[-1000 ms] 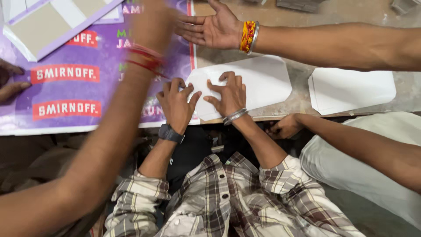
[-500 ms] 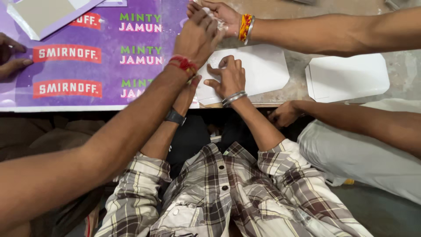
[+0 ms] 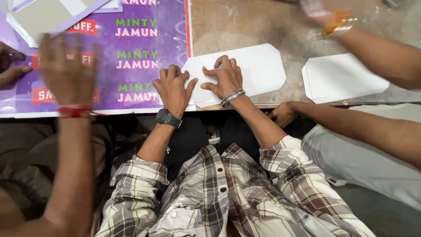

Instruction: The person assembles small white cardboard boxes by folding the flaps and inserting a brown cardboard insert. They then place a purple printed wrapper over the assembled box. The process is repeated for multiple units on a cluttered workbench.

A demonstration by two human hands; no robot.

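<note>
White card sheet is lying on the surface; left hand and right hand are pressing it, fingers spread open.

two white card cutouts, one purple printed sheet

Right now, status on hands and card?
Left hand and right hand flat on white card. Purple sheet alongside. Another person's blurred hand over it.

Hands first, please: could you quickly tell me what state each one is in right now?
Left hand: open, fingers spread, pressing the white card, holding nothing.
Right hand: open, flat on the same card, holding nothing.
</note>
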